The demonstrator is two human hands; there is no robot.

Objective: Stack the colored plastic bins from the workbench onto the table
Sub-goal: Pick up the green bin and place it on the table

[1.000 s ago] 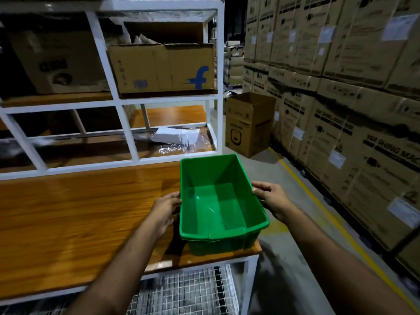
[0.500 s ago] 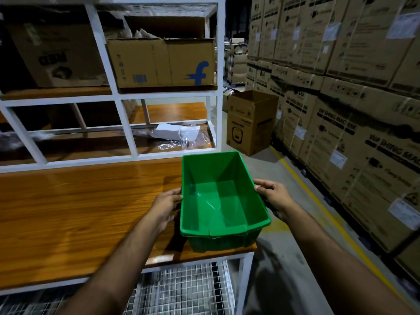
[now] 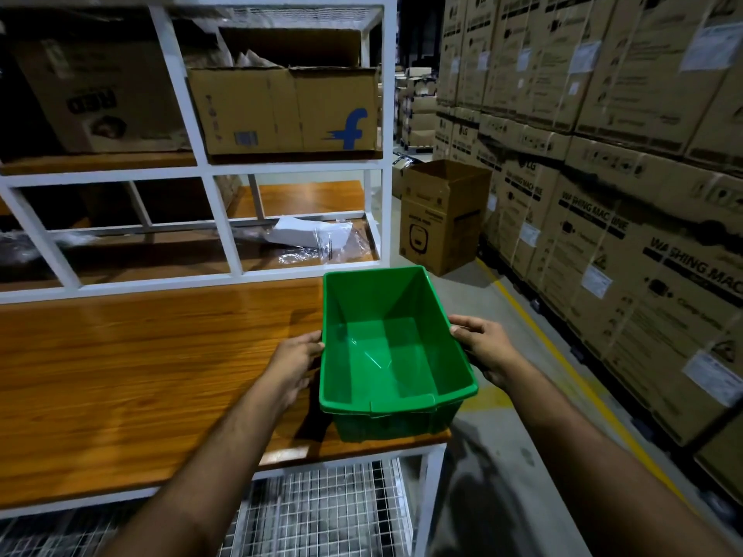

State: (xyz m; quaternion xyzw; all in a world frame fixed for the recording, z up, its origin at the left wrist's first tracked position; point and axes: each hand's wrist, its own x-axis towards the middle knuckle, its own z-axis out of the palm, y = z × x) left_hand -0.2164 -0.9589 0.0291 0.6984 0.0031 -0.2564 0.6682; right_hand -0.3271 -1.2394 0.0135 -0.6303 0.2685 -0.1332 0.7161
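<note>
An empty green plastic bin (image 3: 386,355) is held over the right end of the wooden workbench (image 3: 140,375), its right side past the bench edge. My left hand (image 3: 295,361) grips the bin's left wall and my right hand (image 3: 484,349) grips its right rim. The bin is upright, long side pointing away from me. Whether its base still touches the wood I cannot tell. No other colored bin is in view.
A white metal shelf frame (image 3: 225,170) with cardboard boxes rises behind the bench. An open carton (image 3: 442,219) stands on the floor beyond. Stacked washing-machine cartons (image 3: 623,235) line the right side, along a yellow floor line (image 3: 563,363). A wire mesh shelf (image 3: 321,512) lies under the bench.
The bin and both hands have shifted slightly up and right in view; both hands keep their hold on it.
</note>
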